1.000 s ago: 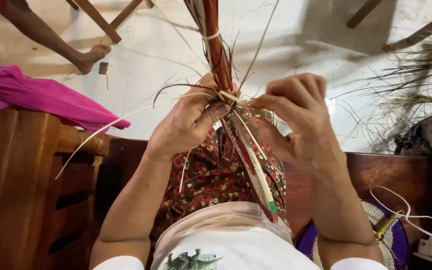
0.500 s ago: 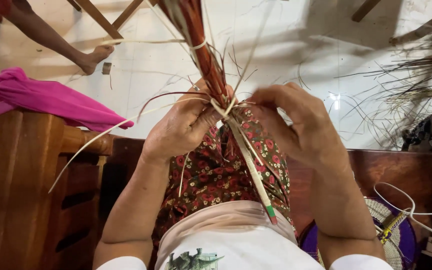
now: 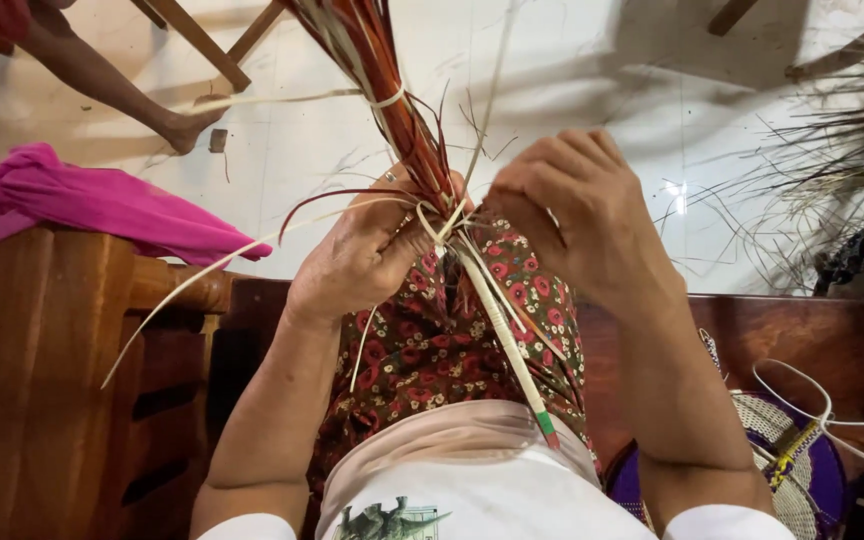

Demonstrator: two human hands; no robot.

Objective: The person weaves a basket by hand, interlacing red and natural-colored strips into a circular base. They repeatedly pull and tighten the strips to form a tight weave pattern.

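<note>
My left hand [image 3: 367, 255] grips the lower end of a bundle of reddish-brown and pale straw strips [image 3: 382, 80] that rises toward the top of the view. A pale tie strip [image 3: 389, 98] circles the bundle higher up. My right hand [image 3: 572, 215] is closed on thin pale strips [image 3: 452, 215] right beside the left thumb, at the binding point. A long pale strip with a green and red tip [image 3: 512, 350] hangs down over my floral skirt [image 3: 442, 345]. Another pale strand [image 3: 202, 290] trails off to the left.
A wooden bench arm [image 3: 42, 370] with a pink cloth [image 3: 102, 205] stands at left. Another person's bare foot [image 3: 187, 125] rests on the white tiled floor near wooden chair legs [image 3: 202, 45]. Loose dry straw [image 3: 822, 170] lies at right. A woven purple fan [image 3: 782, 450] and white cable [image 3: 822, 405] are at lower right.
The bundle has tilted a little to the left. My right hand has closed in toward the binding point beside the left thumb, and both hands keep their hold.
</note>
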